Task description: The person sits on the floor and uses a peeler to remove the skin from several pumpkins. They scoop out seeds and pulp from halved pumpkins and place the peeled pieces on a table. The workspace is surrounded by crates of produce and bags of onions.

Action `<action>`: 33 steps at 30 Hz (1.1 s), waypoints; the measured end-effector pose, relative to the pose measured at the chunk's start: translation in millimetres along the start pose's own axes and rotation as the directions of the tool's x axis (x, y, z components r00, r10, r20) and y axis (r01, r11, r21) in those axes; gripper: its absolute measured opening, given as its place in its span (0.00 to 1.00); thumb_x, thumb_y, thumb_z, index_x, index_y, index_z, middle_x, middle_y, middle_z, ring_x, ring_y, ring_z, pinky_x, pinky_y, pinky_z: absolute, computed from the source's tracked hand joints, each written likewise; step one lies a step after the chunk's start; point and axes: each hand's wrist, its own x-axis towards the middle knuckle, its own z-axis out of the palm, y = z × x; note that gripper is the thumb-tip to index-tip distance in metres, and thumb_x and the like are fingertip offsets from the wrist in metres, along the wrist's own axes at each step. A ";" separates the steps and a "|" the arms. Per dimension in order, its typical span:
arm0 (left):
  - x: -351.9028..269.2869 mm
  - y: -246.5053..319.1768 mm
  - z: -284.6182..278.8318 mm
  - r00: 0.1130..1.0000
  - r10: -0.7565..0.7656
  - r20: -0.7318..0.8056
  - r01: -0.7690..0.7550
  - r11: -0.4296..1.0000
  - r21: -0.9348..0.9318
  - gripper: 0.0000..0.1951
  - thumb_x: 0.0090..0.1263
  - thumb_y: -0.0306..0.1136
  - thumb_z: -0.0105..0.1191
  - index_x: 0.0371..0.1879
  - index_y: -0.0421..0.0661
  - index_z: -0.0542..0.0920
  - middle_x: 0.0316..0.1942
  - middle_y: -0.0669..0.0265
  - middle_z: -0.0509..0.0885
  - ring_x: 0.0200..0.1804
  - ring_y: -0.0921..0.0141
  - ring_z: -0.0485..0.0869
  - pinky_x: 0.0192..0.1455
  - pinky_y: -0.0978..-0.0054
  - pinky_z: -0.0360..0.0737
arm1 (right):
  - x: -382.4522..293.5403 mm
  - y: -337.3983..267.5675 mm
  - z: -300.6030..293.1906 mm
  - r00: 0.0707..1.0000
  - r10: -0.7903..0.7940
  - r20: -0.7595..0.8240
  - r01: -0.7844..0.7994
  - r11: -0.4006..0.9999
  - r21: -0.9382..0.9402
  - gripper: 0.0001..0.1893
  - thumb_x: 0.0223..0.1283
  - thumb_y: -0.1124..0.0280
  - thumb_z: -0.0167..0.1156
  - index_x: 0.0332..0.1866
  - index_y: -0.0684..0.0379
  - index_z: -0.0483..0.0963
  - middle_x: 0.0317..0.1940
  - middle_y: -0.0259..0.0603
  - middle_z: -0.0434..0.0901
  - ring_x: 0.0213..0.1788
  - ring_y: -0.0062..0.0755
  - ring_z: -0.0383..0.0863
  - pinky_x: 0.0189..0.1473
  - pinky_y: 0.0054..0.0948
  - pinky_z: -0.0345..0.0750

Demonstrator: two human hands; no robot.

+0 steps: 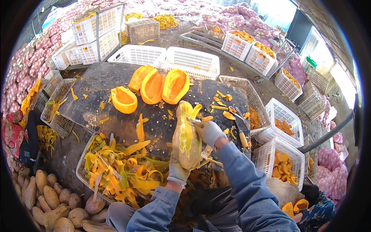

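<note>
A long tan squash [185, 136] stands on end before me, with strips of its skin gone and yellow-green flesh showing. Under its lower end, my gloved left hand [178, 171] grips it. My gloved right hand [210, 132] is closed around a peeler [192, 121], whose head lies against the upper part of the squash. A strip of peel [196, 110] curls up near that head. Behind the squash, peeled orange squash halves [176, 86] lie hollowed on the dark table [95, 84]. To the right rests a knife [242, 130] with a wooden handle.
A crate of peel strips [121, 168] stands at the table's near left edge. Unpeeled squashes [58, 200] are heaped at lower left. White crates [285, 165] with orange pieces line the right side. Another person's patterned sleeve [317, 213] shows at lower right; someone in red sits far left.
</note>
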 end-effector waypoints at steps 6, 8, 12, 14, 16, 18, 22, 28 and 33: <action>1.7 -5.3 -1.3 1.000 -0.011 0.020 0.012 0.999 -0.038 0.35 0.75 0.60 0.57 0.75 0.53 0.71 0.70 0.65 0.78 0.68 0.59 0.80 0.67 0.51 0.81 | -149.9 -19.8 7.2 0.991 0.050 -0.125 -0.031 0.988 0.149 0.14 0.71 0.62 0.60 0.57 0.50 0.83 0.40 0.54 0.85 0.44 0.55 0.87 0.45 0.46 0.82; 1.0 -6.6 0.7 0.996 0.054 0.064 -0.054 0.998 -0.011 0.35 0.75 0.61 0.57 0.75 0.53 0.71 0.71 0.65 0.78 0.68 0.60 0.80 0.67 0.50 0.81 | -193.7 -29.5 19.1 0.990 0.039 -0.138 -0.013 0.984 0.179 0.16 0.69 0.64 0.63 0.59 0.51 0.83 0.45 0.55 0.85 0.46 0.55 0.87 0.47 0.45 0.83; 0.2 -8.0 0.7 0.997 0.056 0.054 -0.055 0.998 -0.020 0.36 0.75 0.60 0.57 0.76 0.52 0.70 0.72 0.65 0.76 0.69 0.60 0.78 0.70 0.52 0.79 | -218.7 -32.7 20.6 0.981 -0.056 -0.187 0.115 0.939 0.323 0.19 0.69 0.62 0.63 0.65 0.46 0.80 0.48 0.54 0.84 0.46 0.58 0.87 0.49 0.46 0.83; 2.0 -9.5 -1.5 0.992 0.054 0.116 -0.049 0.998 -0.047 0.36 0.76 0.59 0.57 0.76 0.51 0.69 0.71 0.64 0.77 0.70 0.60 0.78 0.71 0.53 0.78 | -191.5 -22.4 3.5 0.927 -0.071 -0.368 0.193 0.931 0.308 0.17 0.71 0.66 0.61 0.63 0.49 0.81 0.41 0.54 0.85 0.42 0.57 0.87 0.44 0.44 0.84; 5.1 -14.2 -4.0 0.999 0.050 0.017 -0.051 0.995 0.081 0.39 0.72 0.64 0.58 0.77 0.56 0.69 0.72 0.65 0.77 0.70 0.58 0.78 0.71 0.46 0.77 | -141.9 -8.0 -16.7 0.934 -0.101 -0.342 0.198 0.944 0.265 0.17 0.71 0.68 0.60 0.61 0.56 0.83 0.32 0.50 0.81 0.35 0.47 0.84 0.40 0.41 0.80; 9.4 -19.5 -5.7 0.994 0.106 0.014 -0.106 0.980 0.169 0.40 0.71 0.66 0.58 0.77 0.57 0.69 0.72 0.65 0.77 0.70 0.58 0.78 0.70 0.44 0.77 | -61.5 -4.9 -21.7 0.911 -0.041 -0.410 0.142 0.965 0.218 0.10 0.71 0.64 0.55 0.39 0.59 0.75 0.29 0.59 0.80 0.36 0.62 0.83 0.39 0.53 0.78; 11.7 -23.3 -7.6 0.990 0.139 0.019 -0.140 0.985 0.101 0.37 0.73 0.60 0.60 0.76 0.54 0.70 0.71 0.65 0.77 0.70 0.59 0.78 0.68 0.48 0.79 | 50.2 6.9 -15.4 0.972 0.173 -0.158 -0.132 0.961 0.244 0.17 0.70 0.57 0.54 0.51 0.52 0.86 0.45 0.55 0.87 0.50 0.57 0.87 0.54 0.48 0.81; 10.2 -23.1 -9.5 0.990 0.133 -0.040 -0.128 0.985 0.114 0.35 0.74 0.56 0.61 0.75 0.54 0.71 0.70 0.67 0.78 0.70 0.59 0.78 0.69 0.48 0.78 | 93.6 20.9 11.3 0.985 0.129 -0.113 -0.110 0.981 0.162 0.18 0.69 0.59 0.58 0.55 0.54 0.86 0.44 0.52 0.89 0.47 0.48 0.90 0.53 0.38 0.83; 12.4 -26.3 -11.3 0.989 0.139 -0.051 -0.134 0.986 0.099 0.34 0.74 0.56 0.61 0.74 0.54 0.72 0.70 0.67 0.79 0.69 0.60 0.78 0.69 0.49 0.78 | 26.5 18.6 4.4 0.992 0.128 -0.006 -0.127 0.988 0.093 0.16 0.70 0.63 0.56 0.51 0.57 0.87 0.27 0.47 0.85 0.28 0.36 0.83 0.38 0.36 0.81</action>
